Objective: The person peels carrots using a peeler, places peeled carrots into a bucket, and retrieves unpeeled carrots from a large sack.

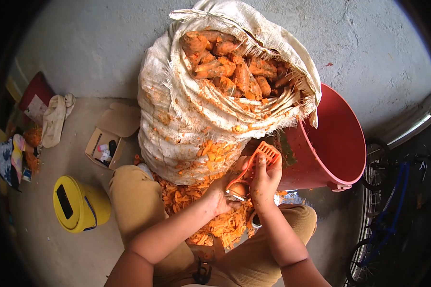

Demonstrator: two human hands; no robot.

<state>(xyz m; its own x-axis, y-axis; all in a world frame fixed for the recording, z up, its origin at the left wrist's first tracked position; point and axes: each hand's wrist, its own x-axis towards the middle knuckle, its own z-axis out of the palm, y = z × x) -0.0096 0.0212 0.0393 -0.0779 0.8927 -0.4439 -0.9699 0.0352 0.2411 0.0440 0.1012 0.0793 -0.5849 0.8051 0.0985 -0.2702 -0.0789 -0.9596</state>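
My right hand (265,181) is wrapped round an orange slotted peeler (266,152), its thumb on the slotted part. Close beside it, my left hand (220,193) holds a rounded orange-brown piece (238,189), partly hidden by the fingers and the peeler. Orange peelings (225,227) lie in a heap below both hands, between the legs. Just beyond the hands stands a large white woven sack (163,124), its mouth open and filled with orange-brown roots (218,68). Some peelings stick to its side.
Right of the sack is a big red tub (337,129). A yellow lidded bucket (96,210) stands at left, with an open cardboard box (117,119) behind it. Cloths (55,117) lie at far left. A blue bicycle (392,215) is at far right. A grey wall (105,52) rises behind.
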